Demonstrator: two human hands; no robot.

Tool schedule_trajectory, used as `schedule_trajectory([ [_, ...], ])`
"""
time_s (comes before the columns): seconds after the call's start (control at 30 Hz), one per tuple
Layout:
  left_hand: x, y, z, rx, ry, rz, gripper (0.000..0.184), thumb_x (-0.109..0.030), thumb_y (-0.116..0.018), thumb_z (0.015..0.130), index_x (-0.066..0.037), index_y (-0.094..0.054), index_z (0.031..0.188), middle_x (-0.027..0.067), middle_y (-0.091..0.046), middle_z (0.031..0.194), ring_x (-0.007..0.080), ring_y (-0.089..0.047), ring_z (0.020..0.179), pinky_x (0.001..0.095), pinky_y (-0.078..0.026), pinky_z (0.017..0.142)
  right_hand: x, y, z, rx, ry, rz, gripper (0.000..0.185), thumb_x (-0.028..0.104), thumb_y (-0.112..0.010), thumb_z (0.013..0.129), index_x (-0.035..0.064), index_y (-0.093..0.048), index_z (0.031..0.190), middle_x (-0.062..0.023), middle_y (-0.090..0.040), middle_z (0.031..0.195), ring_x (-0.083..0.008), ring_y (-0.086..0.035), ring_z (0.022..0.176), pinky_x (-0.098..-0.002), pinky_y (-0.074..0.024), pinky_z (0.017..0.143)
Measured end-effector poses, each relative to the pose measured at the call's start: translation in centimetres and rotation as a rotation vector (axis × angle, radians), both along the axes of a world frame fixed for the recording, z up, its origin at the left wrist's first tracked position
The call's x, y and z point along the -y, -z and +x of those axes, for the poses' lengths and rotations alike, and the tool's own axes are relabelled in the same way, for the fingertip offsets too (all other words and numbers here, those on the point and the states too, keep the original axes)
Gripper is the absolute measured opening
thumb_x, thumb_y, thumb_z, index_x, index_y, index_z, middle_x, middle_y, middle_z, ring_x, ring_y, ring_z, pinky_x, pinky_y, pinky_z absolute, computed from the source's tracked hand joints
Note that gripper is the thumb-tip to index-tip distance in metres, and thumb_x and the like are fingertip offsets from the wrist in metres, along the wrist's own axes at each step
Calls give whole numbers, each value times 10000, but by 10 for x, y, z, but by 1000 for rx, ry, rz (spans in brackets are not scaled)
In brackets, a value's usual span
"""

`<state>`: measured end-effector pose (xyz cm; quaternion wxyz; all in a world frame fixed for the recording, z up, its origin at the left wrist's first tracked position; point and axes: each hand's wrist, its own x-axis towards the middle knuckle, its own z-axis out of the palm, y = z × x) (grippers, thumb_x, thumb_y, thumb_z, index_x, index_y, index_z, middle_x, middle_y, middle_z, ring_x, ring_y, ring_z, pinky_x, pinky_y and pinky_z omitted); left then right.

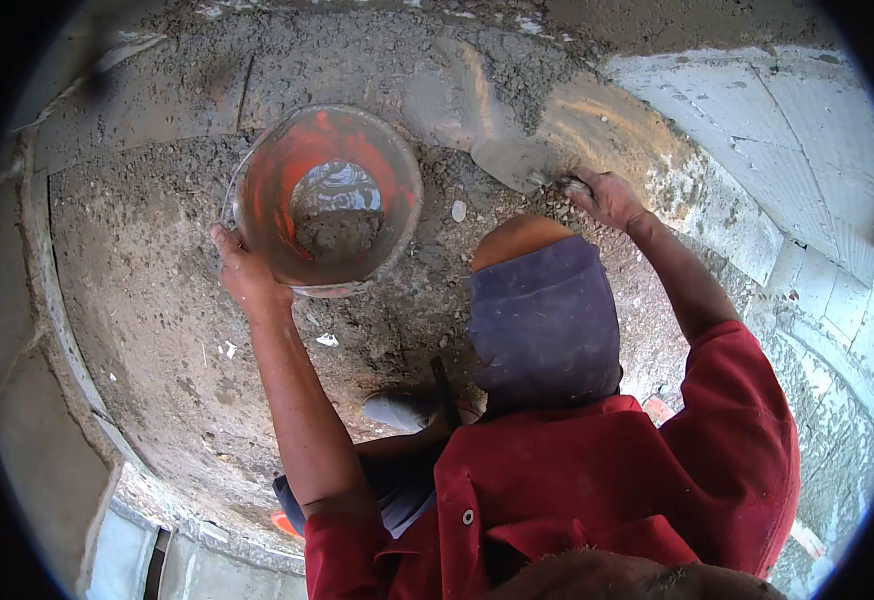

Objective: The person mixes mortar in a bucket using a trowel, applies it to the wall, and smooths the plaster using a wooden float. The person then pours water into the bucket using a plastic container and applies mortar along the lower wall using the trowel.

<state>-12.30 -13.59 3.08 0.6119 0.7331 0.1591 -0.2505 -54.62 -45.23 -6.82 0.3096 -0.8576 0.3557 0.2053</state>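
My left hand [247, 270] grips the near-left rim of a bucket [404, 190], its fingers partly hidden behind the wall. The bucket is orange-red inside, smeared with grey, and tilts so that water [337, 187] and wet mortar [337, 235] show at its bottom. Closed around the handle of a trowel [510, 163], my right hand [607, 197] is to the right of the bucket. The trowel's flat blade points left and lies at the edge of a wet mortar strip [377, 70].
My bent knee [542, 320] is between my arms, above gravelly soil [187, 330]. Grey blocks or panels [767, 130] border the right side. A concrete edge [67, 330] curves along the left. My shoe [397, 410] rests on the ground below the bucket.
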Motion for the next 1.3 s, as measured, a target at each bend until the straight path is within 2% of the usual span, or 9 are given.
schedule_trajectory([
  [0.23, 9, -7, -7, 66, 58, 89, 671, -532, -359, 1119, 68, -649, 1199, 183, -686, 1193, 289, -676, 1073, 409, -555, 966, 87, 62, 37, 181, 132, -19, 557, 571, -566, 1003, 148, -616, 1362, -228, -743, 1088, -433, -713, 1037, -520, -557, 901],
  [0.33, 18, -11, -18, 172, 115, 101, 684, -544, -376, 1114, 66, -684, 1120, 163, -703, 1101, 270, -682, 975, 393, -559, 905, 129, 110, 59, 181, 94, -370, 674, 625, -544, 996, 112, -587, 1430, -253, -720, 1192, -445, -677, 1146, -524, -540, 967],
  [0.43, 21, -6, -28, 213, 134, 27, 687, -547, -396, 1110, 68, -701, 1071, 147, -708, 1019, 247, -669, 889, 394, -554, 841, 107, 68, 75, 69, 185, -340, 766, 606, -558, 998, -33, -560, 1420, -305, -676, 1266, -458, -626, 1231, -493, -490, 1066],
  [0.53, 24, -10, -31, 222, 124, 57, 676, -511, -460, 1102, 139, -645, 1126, 195, -694, 1081, 259, -669, 942, 404, -558, 862, 87, 57, 75, 172, 213, -393, 743, 662, -539, 979, 85, -584, 1445, -278, -685, 1265, -455, -633, 1224, -530, -505, 1027],
  [0.73, 24, -8, -28, 285, 154, 74, 667, -487, -491, 1099, 166, -615, 1150, 210, -686, 1095, 259, -664, 960, 409, -549, 858, 34, -21, 100, 215, 217, -402, 603, 581, -613, 975, 61, -682, 1272, -243, -731, 1144, -444, -712, 1015, -514, -562, 886],
  [0.83, 25, -8, -28, 270, 144, 15, 655, -484, -482, 1103, 153, -621, 1162, 206, -688, 1089, 250, -661, 952, 405, -543, 856, -10, -74, 127, 215, 118, -332, 478, 528, -645, 961, 157, -666, 1262, -147, -753, 994, -349, -739, 909, -454, -589, 796],
  [0.9, 27, -7, -27, 229, 129, -38, 643, -478, -476, 1106, 144, -627, 1168, 203, -691, 1076, 242, -660, 949, 400, -540, 857, -42, -72, 140, 582, -66, -397, 390, 454, -688, 946, 211, -666, 1250, -102, -739, 928, -311, -735, 863, -430, -591, 746],
  [1.0, 23, 2, -19, 196, 108, -13, 639, -482, -461, 1110, 128, -638, 1187, 189, -702, 1067, 239, -665, 948, 400, -543, 860, -57, -65, 161, 656, -450, -330, 484, 430, -743, 923, 164, -654, 1318, -148, -751, 1072, -333, -737, 887, -428, -593, 783],
  [1.3, -47, 0, 16, 16, -144, -239, 669, -511, -370, 1123, 95, -650, 1165, 178, -690, 1143, 279, -676, 1012, 442, -568, 917, -50, -20, 9, 275, 681, -202, 410, 348, -671, 976, 79, -602, 1277, -164, -715, 950, -287, -701, 775, -414, -561, 693],
])
